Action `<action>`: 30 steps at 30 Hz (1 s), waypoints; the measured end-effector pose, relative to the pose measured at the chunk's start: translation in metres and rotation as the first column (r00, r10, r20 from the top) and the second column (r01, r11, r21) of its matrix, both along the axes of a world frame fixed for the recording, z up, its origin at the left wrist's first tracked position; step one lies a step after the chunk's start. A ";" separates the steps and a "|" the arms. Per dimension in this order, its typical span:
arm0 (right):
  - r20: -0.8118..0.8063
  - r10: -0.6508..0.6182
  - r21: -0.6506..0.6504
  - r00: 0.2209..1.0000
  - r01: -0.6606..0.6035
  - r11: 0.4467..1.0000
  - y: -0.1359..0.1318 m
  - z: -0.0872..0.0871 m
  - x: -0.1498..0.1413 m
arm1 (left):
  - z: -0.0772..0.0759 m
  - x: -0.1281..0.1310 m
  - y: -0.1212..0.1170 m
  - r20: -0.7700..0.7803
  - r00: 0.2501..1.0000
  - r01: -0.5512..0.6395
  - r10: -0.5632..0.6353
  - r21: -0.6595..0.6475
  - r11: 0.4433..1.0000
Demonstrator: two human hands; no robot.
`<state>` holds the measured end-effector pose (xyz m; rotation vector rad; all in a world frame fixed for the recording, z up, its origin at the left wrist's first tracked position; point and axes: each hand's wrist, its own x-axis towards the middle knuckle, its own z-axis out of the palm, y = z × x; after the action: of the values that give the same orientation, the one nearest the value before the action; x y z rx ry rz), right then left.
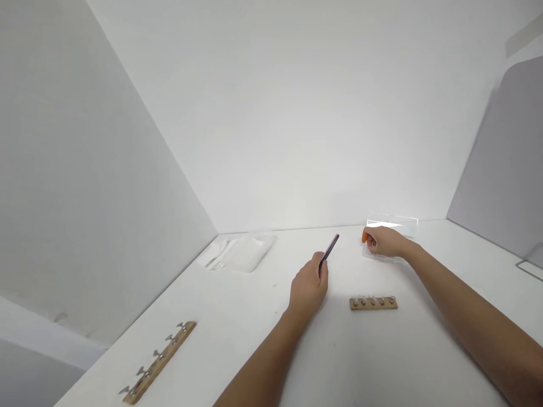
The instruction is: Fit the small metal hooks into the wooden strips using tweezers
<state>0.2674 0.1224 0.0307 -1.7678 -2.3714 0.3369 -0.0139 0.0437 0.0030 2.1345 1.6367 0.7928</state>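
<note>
My left hand (309, 285) is closed around a slim dark stick-like thing (329, 250) with a pinkish edge, which points up and to the right. My right hand (384, 242) pinches a small orange piece (364, 235) whose kind I cannot make out. That hand is over a clear plastic box (392, 259) with a raised transparent lid (399, 219), and hides part of it. Nearer to me, between the forearms, lies a short wooden strip (373, 307) bearing several metal fittings with clear pieces on them.
At the left front lies a longer wooden strip (167, 358) with several metal wing screws standing out of it. Clear plastic packaging (241, 252) with white pieces lies at the back left. White walls and a grey panel (503, 164) surround the white table (237, 316).
</note>
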 end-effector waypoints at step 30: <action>-0.111 0.065 -0.019 0.992 -0.067 0.998 -0.002 0.002 0.002 | 0.003 0.001 -0.001 -0.008 1.000 0.005 -0.005 -0.008 1.000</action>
<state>0.2696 0.1206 0.0327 -1.6381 -2.3616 0.4599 -0.0128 0.0423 0.0061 2.1383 1.6355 0.7758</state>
